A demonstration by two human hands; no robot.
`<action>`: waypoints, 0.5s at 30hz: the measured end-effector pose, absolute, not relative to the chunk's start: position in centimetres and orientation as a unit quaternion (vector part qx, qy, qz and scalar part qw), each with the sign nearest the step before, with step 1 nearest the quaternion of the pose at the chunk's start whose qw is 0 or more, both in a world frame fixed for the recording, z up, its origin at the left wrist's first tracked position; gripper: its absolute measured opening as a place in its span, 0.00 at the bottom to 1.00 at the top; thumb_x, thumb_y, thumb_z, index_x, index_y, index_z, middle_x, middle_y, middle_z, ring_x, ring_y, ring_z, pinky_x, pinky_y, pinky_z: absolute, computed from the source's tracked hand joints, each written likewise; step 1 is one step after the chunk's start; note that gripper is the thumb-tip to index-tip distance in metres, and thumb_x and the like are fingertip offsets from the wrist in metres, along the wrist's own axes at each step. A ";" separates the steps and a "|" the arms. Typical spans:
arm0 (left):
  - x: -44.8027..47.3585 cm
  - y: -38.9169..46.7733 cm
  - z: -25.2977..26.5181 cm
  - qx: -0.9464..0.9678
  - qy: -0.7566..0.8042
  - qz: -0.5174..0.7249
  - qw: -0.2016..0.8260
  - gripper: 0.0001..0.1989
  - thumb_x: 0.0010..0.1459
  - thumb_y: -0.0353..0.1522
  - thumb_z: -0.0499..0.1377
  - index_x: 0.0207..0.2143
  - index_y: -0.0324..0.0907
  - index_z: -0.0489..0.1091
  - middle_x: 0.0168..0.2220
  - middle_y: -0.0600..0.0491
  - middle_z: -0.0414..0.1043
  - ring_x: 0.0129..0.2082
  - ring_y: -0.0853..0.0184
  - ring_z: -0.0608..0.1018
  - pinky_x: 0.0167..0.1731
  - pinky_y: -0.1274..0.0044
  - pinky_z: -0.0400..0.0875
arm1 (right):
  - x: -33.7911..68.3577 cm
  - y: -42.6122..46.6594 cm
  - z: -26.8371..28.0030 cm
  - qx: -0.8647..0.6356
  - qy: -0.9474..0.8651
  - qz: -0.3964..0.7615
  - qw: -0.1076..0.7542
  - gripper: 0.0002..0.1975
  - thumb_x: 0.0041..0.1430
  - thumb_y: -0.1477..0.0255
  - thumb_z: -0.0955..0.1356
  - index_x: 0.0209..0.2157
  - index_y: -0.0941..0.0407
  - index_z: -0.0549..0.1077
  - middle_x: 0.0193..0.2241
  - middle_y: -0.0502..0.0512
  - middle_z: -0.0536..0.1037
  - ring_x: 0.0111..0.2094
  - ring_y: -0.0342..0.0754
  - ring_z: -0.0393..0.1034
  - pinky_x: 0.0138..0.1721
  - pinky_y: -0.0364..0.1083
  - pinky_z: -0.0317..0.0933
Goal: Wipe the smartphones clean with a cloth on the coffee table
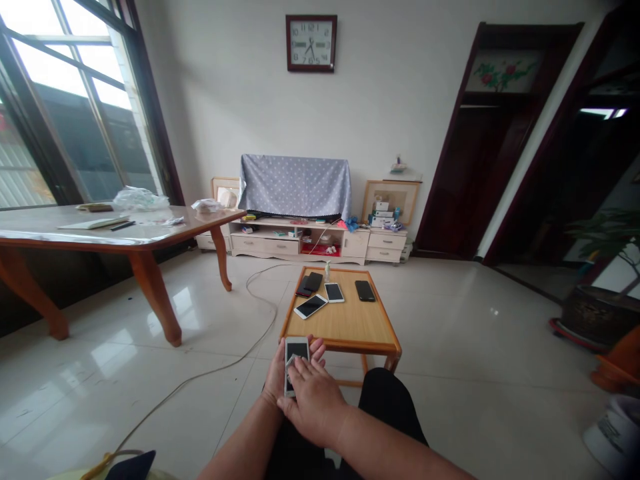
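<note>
A white smartphone point(289, 390) with a dark screen rests in my left hand point(274, 378), whose fingers wrap around it from beneath. My right hand point(316, 398) lies across the screen, palm down, fingers stretched close together. Under its fingertips is a small pale piece that looks like a wipe point(291, 361), pressed to the glass; most of it is hidden. Just beyond, on the low wooden table point(345, 327), are a white phone point(311, 307), another white phone point(335, 293), a black phone point(365, 291) and overlapping dark phones point(313, 282).
A small clear bottle point(327, 271) stands at the low table's far edge. Left is a large wooden table point(150, 233) with plastic bags point(140, 199). A cable point(215, 370) runs over the tiled floor. A white cabinet point(270, 247) lines the wall; a potted plant point(595, 313) stands right.
</note>
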State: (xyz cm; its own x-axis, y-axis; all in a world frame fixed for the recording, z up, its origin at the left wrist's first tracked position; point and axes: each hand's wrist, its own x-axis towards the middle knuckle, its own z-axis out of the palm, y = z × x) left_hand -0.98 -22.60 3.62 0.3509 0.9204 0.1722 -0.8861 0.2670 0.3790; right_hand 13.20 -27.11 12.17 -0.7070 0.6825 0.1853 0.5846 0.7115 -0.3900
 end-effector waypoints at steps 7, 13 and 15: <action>-1.2 -22.7 3.9 0.231 0.033 0.553 0.800 0.35 0.68 0.53 0.40 0.62 0.38 0.64 0.63 0.39 0.66 0.69 0.52 0.60 0.68 0.57 0.46 | 13.8 -26.4 11.2 -0.364 -0.904 0.146 0.171 0.35 0.67 0.56 0.63 0.67 0.65 0.61 0.68 0.67 0.59 0.70 0.61 0.49 0.70 0.57 0.39; -1.3 -22.7 3.8 0.232 0.007 0.547 0.804 0.35 0.68 0.53 0.41 0.64 0.38 0.61 0.65 0.39 0.63 0.69 0.53 0.60 0.69 0.58 0.43 | 14.4 -27.3 11.1 -0.357 -0.906 0.146 0.175 0.33 0.67 0.56 0.64 0.66 0.61 0.64 0.67 0.64 0.61 0.68 0.60 0.52 0.70 0.58 0.41; -1.2 -22.6 3.6 0.229 0.008 0.545 0.807 0.35 0.68 0.53 0.41 0.62 0.37 0.64 0.64 0.39 0.65 0.69 0.52 0.59 0.69 0.58 0.43 | 14.4 -26.7 11.3 -0.377 -0.900 0.138 0.171 0.32 0.67 0.58 0.64 0.66 0.62 0.63 0.67 0.65 0.61 0.69 0.61 0.50 0.70 0.59 0.40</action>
State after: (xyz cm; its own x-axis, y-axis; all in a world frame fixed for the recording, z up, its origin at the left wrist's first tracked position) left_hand -1.19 -22.58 3.60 0.4062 0.8826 0.2364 -0.8753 0.3016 0.3780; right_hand 14.40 -26.67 11.34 -0.6570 0.7261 0.2028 0.6317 0.6770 -0.3777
